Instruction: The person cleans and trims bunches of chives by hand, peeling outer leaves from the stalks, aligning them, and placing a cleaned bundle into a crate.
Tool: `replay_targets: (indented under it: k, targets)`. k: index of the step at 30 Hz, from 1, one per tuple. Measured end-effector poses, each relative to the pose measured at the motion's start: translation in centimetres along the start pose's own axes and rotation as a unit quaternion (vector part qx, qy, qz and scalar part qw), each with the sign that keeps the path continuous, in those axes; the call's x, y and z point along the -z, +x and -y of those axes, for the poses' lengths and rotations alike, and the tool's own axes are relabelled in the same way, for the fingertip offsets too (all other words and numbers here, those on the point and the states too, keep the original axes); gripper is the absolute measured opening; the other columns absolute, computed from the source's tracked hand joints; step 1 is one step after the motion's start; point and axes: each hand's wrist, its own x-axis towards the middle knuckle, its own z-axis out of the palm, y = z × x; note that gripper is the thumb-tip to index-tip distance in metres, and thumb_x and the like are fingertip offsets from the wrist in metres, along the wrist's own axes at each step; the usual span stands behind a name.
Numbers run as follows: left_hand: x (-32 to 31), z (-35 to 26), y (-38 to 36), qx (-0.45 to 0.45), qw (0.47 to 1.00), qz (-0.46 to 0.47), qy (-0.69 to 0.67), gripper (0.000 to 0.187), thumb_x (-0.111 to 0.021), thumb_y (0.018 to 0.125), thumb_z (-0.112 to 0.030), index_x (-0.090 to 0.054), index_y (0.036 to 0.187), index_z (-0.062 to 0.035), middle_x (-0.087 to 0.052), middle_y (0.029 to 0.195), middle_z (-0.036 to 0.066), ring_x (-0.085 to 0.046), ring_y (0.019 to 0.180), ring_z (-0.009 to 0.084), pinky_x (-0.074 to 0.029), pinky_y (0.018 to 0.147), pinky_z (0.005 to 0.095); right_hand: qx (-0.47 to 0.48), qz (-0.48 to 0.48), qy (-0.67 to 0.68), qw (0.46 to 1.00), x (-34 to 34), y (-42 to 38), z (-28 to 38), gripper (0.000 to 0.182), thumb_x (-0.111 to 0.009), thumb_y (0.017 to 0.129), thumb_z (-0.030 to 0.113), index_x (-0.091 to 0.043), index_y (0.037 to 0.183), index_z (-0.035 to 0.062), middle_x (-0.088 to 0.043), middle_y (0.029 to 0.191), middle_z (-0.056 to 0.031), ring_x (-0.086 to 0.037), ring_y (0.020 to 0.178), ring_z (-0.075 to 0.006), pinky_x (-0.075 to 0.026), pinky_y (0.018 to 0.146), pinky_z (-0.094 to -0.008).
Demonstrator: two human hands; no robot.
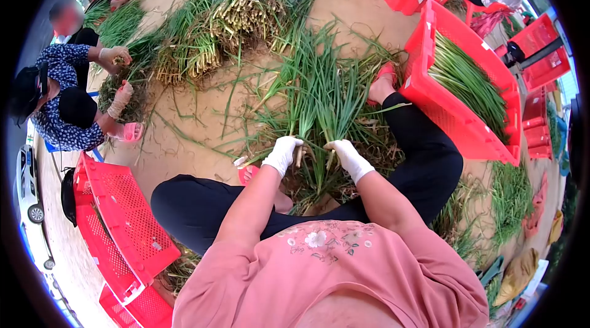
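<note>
Both my hands wear white gloves and are low over a heap of long green stalks (322,91) between my legs. My left hand (283,153) is closed round the pale lower ends of a few green stalks (300,110). A short way to its right, my right hand (349,157) is closed on the base of another green bunch (332,116). The leaves of both bunches point away from me. Loose stalks and brown, dry trimmings lie under and around my hands.
A large pile of bundled stalks (246,18) lies ahead. At the right stands a red crate (470,137) holding green stalks. Empty-looking red crates (132,217) stand at the left. A gloved co-worker (64,97) sits at the upper left.
</note>
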Motion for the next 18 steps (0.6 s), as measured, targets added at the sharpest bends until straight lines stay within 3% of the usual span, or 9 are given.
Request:
replay_targets:
  k: [2,3,6,7,9,12,14,15,18]
  targets:
    - [-1.1,0.1,-0.9,0.007,0.998,0.040,-0.052,0.011,-0.053,0.078,0.000,-0.057,0.088,-0.0003,-0.060,0.083,0.011,-0.059,0.075,0.0212,-0.052,0.061,0.0368,-0.157,0.229,0.223,0.935,0.2,-1.3,0.2,0.018,-0.049,0.080,0.014,-0.057,0.089,0.0013,-0.060,0.071,-0.0092,-0.058,0.064,-0.0221,-0.049,0.055,-0.0354]
    - [-1.9,0.3,-1.3,-0.036,0.999,0.040,0.007,0.011,-0.055,0.077,-0.002,-0.058,0.088,0.0000,-0.060,0.082,0.010,-0.059,0.073,0.0205,-0.052,0.061,0.0362,-0.119,0.273,0.237,0.925,-0.4,-1.0,-0.7,0.018,-0.045,0.084,0.015,-0.056,0.091,0.0021,-0.060,0.073,-0.0097,-0.058,0.061,-0.0202,-0.050,0.052,-0.0342]
    - [-1.0,1.6,1.5,-0.155,0.958,0.020,0.240,0.022,-0.064,0.070,-0.006,-0.065,0.090,0.0031,-0.065,0.079,0.012,-0.062,0.068,0.0178,-0.049,0.064,0.0302,-0.120,0.267,0.240,0.926,-1.0,-2.4,-0.1,0.021,-0.043,0.086,0.016,-0.056,0.092,0.0006,-0.061,0.076,-0.0106,-0.060,0.060,-0.0220,-0.052,0.057,-0.0343]
    - [-1.6,1.0,-0.1,-0.174,0.937,-0.012,0.303,0.023,-0.065,0.070,-0.008,-0.065,0.090,0.0033,-0.066,0.079,0.012,-0.062,0.069,0.0179,-0.049,0.065,0.0294,-0.106,0.344,0.223,0.906,-0.4,-0.5,-1.4,0.021,-0.042,0.086,0.014,-0.056,0.092,0.0002,-0.061,0.076,-0.0102,-0.060,0.063,-0.0218,-0.051,0.060,-0.0348]
    - [-1.8,0.7,-1.9,-0.223,0.873,-0.035,0.432,0.028,-0.066,0.068,-0.013,-0.065,0.092,0.0020,-0.066,0.080,0.013,-0.063,0.072,0.0198,-0.048,0.069,0.0285,-0.158,0.281,0.296,0.899,0.0,-3.1,1.1,0.021,-0.041,0.087,0.015,-0.055,0.092,0.0005,-0.060,0.074,-0.0089,-0.059,0.062,-0.0209,-0.051,0.059,-0.0344]
    - [-2.7,-0.5,-4.9,-0.201,0.850,0.013,0.486,0.030,-0.066,0.067,-0.015,-0.065,0.092,-0.0001,-0.066,0.082,0.015,-0.063,0.075,0.0220,-0.048,0.072,0.0306,-0.130,0.335,0.240,0.902,0.1,-0.9,-0.8,0.021,-0.043,0.088,0.020,-0.057,0.091,0.0046,-0.058,0.067,-0.0069,-0.055,0.053,-0.0194,-0.046,0.048,-0.0323]
    - [-2.3,-1.2,-5.0,-0.210,0.838,0.037,0.503,0.030,-0.066,0.066,-0.016,-0.066,0.091,-0.0011,-0.066,0.082,0.014,-0.063,0.072,0.0241,-0.048,0.070,0.0325,-0.149,0.299,0.214,0.918,-0.2,-1.3,-1.1,0.023,-0.047,0.085,0.024,-0.059,0.080,0.0044,-0.056,0.062,-0.0053,-0.052,0.049,-0.0180,-0.041,0.045,-0.0292]
    - [-1.8,-2.0,-5.0,-0.179,0.771,0.061,0.608,0.029,-0.066,0.065,-0.016,-0.066,0.091,-0.0027,-0.066,0.084,0.013,-0.063,0.074,0.0256,-0.048,0.070,0.0329,-0.151,0.301,0.213,0.917,-0.1,-1.7,-1.5,0.023,-0.047,0.085,0.024,-0.059,0.080,0.0044,-0.056,0.062,-0.0053,-0.052,0.049,-0.0180,-0.041,0.045,-0.0292]
    - [2.9,-1.4,-4.2,-0.048,0.516,0.056,0.854,0.031,-0.069,0.060,-0.014,-0.068,0.090,-0.0084,-0.066,0.091,0.012,-0.062,0.080,0.0306,-0.049,0.071,0.0353,-0.154,0.291,-0.140,0.934,0.8,-3.5,-1.8,0.025,-0.047,0.080,0.023,-0.063,0.078,0.0036,-0.059,0.061,-0.0071,-0.050,0.043,-0.0183,-0.038,0.039,-0.0321]
